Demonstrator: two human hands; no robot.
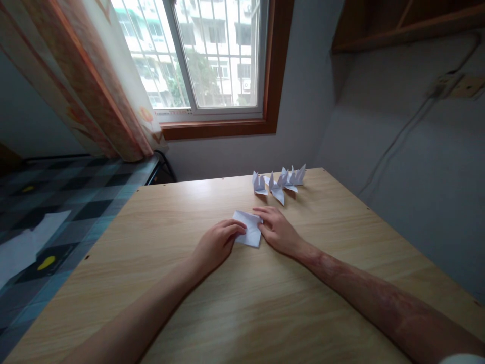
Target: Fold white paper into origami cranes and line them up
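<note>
A small folded sheet of white paper point(250, 233) lies on the wooden table between my hands. My left hand point(219, 238) grips its left edge, thumb and fingers pressed together on it. At the right edge, my right hand point(278, 228) has its fingers around the paper's upper right corner, with the thumb and index finger close together there. Beyond the hands stand several folded white paper figures point(277, 190) with pointed tips, grouped near the table's far edge.
The wooden table point(182, 212) reaches to the wall under a barred window point(223, 55). Left of it is a bed with a checked cover point(109, 174), with loose white sheets point(36, 240) on it. A curtain point(91, 76) hangs at the left. A cable point(397, 136) runs down the right wall.
</note>
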